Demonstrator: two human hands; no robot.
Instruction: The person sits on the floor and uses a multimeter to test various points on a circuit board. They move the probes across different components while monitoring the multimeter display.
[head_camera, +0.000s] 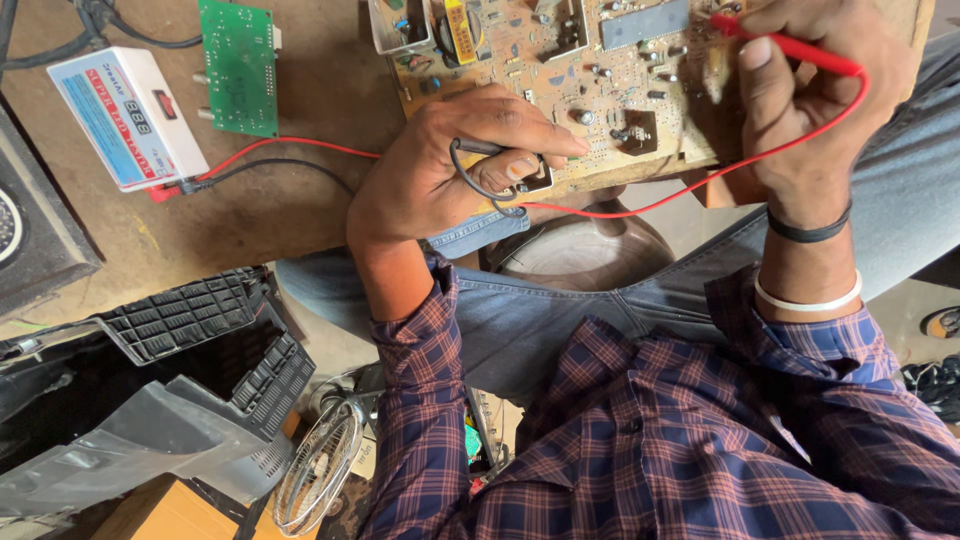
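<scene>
Two probes, one per hand: left hand (455, 165) grips black probe (480, 148), right hand (810, 95) red probe (790, 45), seemingly touching one circuit board (560, 90).

The one camera sat on my head, looking steeply down and close over my hands (640, 120), taking in my lap beneath them and the bench (300, 200) beyond.

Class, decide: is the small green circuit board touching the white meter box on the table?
Apart. The head view shows bare brown tabletop between the small green circuit board and the white meter box.
</scene>
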